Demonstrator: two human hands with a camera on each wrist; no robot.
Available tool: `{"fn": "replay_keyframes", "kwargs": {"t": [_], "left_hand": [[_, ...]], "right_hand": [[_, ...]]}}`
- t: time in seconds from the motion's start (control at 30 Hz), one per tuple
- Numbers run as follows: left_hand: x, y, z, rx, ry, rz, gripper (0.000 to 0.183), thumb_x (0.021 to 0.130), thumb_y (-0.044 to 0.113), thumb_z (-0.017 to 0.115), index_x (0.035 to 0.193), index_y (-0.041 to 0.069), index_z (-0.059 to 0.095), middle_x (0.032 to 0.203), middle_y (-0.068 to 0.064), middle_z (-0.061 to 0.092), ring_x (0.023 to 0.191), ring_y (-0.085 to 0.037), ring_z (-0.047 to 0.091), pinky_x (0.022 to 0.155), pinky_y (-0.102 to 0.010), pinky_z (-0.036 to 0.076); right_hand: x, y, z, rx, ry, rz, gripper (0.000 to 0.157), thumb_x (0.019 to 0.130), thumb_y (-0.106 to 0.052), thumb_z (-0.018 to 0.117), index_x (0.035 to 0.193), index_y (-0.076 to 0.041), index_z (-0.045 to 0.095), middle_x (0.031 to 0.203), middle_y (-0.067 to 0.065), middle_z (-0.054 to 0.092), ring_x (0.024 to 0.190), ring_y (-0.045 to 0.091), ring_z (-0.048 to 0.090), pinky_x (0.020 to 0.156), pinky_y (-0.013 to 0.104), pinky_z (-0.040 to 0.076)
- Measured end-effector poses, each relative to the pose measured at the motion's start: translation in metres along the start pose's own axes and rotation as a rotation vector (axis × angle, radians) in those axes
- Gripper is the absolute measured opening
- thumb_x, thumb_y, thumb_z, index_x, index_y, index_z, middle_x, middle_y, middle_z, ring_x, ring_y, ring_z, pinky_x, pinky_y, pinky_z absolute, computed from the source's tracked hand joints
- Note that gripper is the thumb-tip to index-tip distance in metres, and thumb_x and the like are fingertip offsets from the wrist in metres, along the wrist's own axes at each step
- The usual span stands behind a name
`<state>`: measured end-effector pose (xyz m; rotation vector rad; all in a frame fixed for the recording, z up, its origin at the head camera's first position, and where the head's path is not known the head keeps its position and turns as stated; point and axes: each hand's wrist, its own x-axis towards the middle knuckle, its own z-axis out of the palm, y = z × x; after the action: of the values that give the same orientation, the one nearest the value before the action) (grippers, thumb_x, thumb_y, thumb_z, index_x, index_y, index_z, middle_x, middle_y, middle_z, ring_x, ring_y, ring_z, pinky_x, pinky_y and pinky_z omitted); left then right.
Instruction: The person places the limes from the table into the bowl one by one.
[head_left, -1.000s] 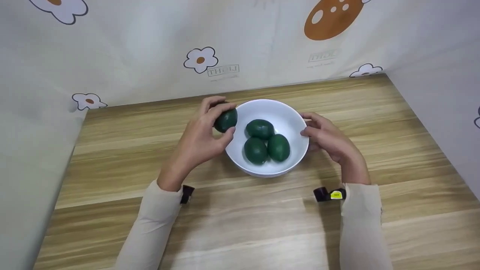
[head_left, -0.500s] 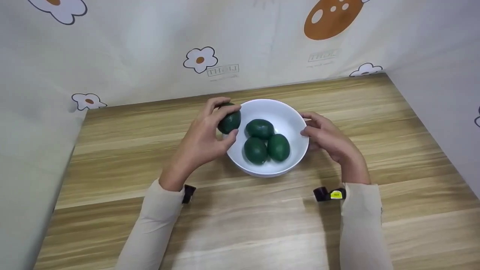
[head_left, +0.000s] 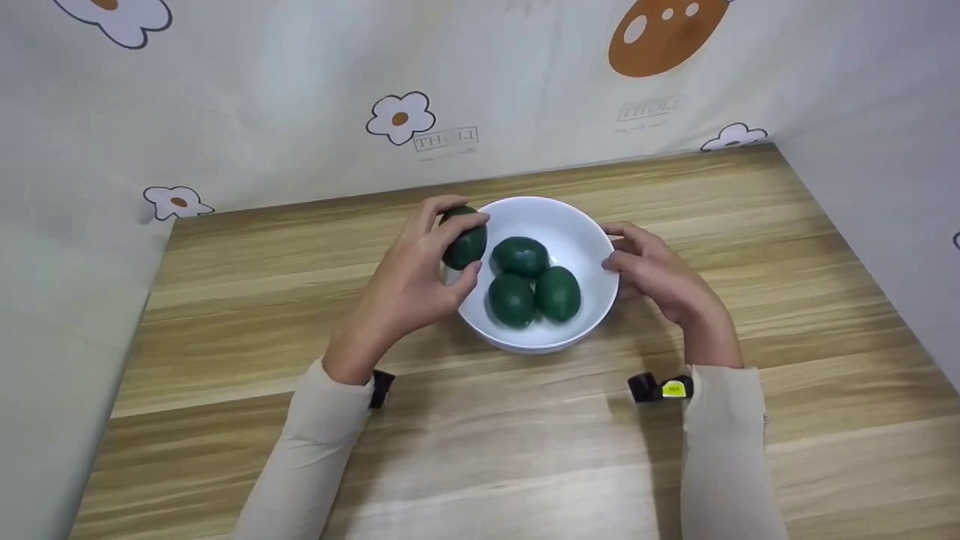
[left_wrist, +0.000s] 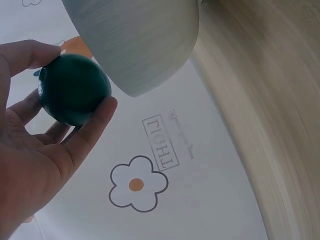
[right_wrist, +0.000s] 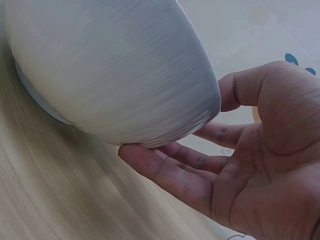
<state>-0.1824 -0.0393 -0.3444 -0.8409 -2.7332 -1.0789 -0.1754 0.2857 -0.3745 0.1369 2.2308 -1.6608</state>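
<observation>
My left hand (head_left: 416, 281) holds a dark green avocado (head_left: 466, 244) between thumb and fingers, over the left rim of a white bowl (head_left: 574, 225). In the left wrist view the avocado (left_wrist: 75, 90) sits at the fingertips, beside the bowl's outer wall (left_wrist: 145, 45). Inside the bowl, three more avocados (head_left: 557, 294) lie close together at the bottom. On the other side my right hand (head_left: 667, 281) grips the bowl's right rim, thumb at the edge and fingers against the outside. The right wrist view shows those fingers (right_wrist: 170, 180) under the curved wall.
The bowl stands on a wood-grain table (head_left: 510, 450). Behind it hangs a pale curtain (head_left: 285, 97) with flower prints, meeting the table's back edge. Pale walls also rise at the left and right. Dark wrist cameras (head_left: 643, 388) sit at both cuffs.
The left hand has moved slightly right with its avocado, bringing it further over the bowl's rim. My right hand, the bowl and the avocados inside have stayed in place.
</observation>
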Motion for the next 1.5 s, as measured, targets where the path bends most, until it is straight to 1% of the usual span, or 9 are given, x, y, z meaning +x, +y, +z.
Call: {"fn": "replay_keyframes", "kwargs": {"t": [0.3, 0.4, 0.5, 0.63, 0.8, 1.0, 1.23, 1.37, 1.5], "left_hand": [[0.000, 0.004, 0.003, 0.036, -0.020, 0.028, 0.051, 0.096, 0.020, 0.073, 0.146, 0.019, 0.063, 0.160, -0.007, 0.043, 0.145, -0.027, 0.047, 0.120, -0.044, 0.047], [0.000, 0.005, 0.004, 0.045, -0.018, 0.038, 0.051, 0.096, 0.020, 0.073, 0.147, 0.019, 0.063, 0.160, -0.007, 0.044, 0.146, -0.026, 0.046, 0.121, -0.044, 0.046], [0.000, 0.005, 0.005, 0.058, -0.018, 0.047, 0.052, 0.096, 0.020, 0.072, 0.147, 0.020, 0.063, 0.160, -0.008, 0.045, 0.146, -0.025, 0.046, 0.121, -0.046, 0.046], [0.000, 0.006, 0.007, 0.073, -0.027, 0.043, 0.052, 0.096, 0.022, 0.072, 0.147, 0.021, 0.062, 0.161, -0.007, 0.045, 0.148, -0.025, 0.044, 0.122, -0.047, 0.045], [-0.001, 0.007, 0.009, 0.078, -0.028, 0.045, 0.051, 0.097, 0.022, 0.071, 0.147, 0.022, 0.062, 0.162, -0.006, 0.045, 0.149, -0.025, 0.044, 0.122, -0.048, 0.045], [0.000, 0.006, 0.012, 0.072, -0.033, 0.051, 0.051, 0.097, 0.021, 0.071, 0.147, 0.021, 0.062, 0.164, -0.006, 0.044, 0.150, -0.025, 0.044, 0.122, -0.049, 0.045], [0.001, 0.007, 0.013, 0.062, -0.039, 0.039, 0.054, 0.097, 0.021, 0.071, 0.150, 0.024, 0.059, 0.166, -0.006, 0.042, 0.152, -0.025, 0.042, 0.123, -0.050, 0.044], [0.002, 0.008, 0.014, 0.048, -0.032, 0.041, 0.054, 0.099, 0.024, 0.070, 0.151, 0.026, 0.057, 0.169, -0.005, 0.038, 0.156, -0.027, 0.039, 0.124, -0.055, 0.041], [0.001, 0.007, 0.014, 0.041, 0.009, 0.069, 0.053, 0.100, 0.027, 0.069, 0.152, 0.025, 0.057, 0.171, -0.005, 0.036, 0.161, -0.028, 0.032, 0.125, -0.057, 0.038]], "right_hand": [[-0.002, -0.004, -0.001, -0.014, -0.005, -0.001, 0.061, 0.101, -0.014, 0.052, 0.160, -0.010, 0.040, 0.154, 0.022, 0.052, 0.120, 0.032, 0.067, 0.086, 0.036, 0.064], [-0.002, -0.005, 0.000, -0.020, -0.004, -0.002, 0.061, 0.101, -0.014, 0.053, 0.160, -0.010, 0.040, 0.154, 0.021, 0.053, 0.120, 0.032, 0.067, 0.087, 0.037, 0.064], [-0.001, -0.005, 0.000, 0.002, -0.012, -0.011, 0.061, 0.100, -0.012, 0.052, 0.160, -0.009, 0.040, 0.154, 0.021, 0.053, 0.117, 0.030, 0.068, 0.086, 0.037, 0.064], [-0.001, -0.003, 0.000, 0.038, -0.021, -0.020, 0.062, 0.099, -0.009, 0.051, 0.159, -0.007, 0.040, 0.154, 0.023, 0.051, 0.113, 0.027, 0.068, 0.085, 0.037, 0.065], [0.000, -0.003, 0.000, 0.045, -0.022, -0.017, 0.062, 0.099, -0.010, 0.051, 0.160, -0.007, 0.039, 0.154, 0.023, 0.051, 0.114, 0.026, 0.068, 0.084, 0.036, 0.065], [0.000, -0.001, 0.000, 0.040, -0.018, -0.018, 0.061, 0.099, -0.010, 0.052, 0.159, -0.007, 0.041, 0.154, 0.023, 0.052, 0.113, 0.027, 0.069, 0.084, 0.037, 0.065], [0.001, 0.000, 0.000, 0.033, -0.020, -0.012, 0.062, 0.099, -0.012, 0.052, 0.160, -0.008, 0.039, 0.155, 0.022, 0.052, 0.115, 0.028, 0.068, 0.085, 0.038, 0.065], [0.000, 0.001, -0.001, 0.035, -0.013, -0.011, 0.061, 0.100, -0.012, 0.052, 0.160, -0.008, 0.040, 0.154, 0.022, 0.052, 0.115, 0.029, 0.068, 0.085, 0.038, 0.065], [0.000, 0.002, 0.000, 0.049, -0.017, -0.020, 0.060, 0.100, -0.011, 0.052, 0.159, -0.009, 0.041, 0.153, 0.022, 0.053, 0.113, 0.027, 0.069, 0.083, 0.037, 0.065]]}}
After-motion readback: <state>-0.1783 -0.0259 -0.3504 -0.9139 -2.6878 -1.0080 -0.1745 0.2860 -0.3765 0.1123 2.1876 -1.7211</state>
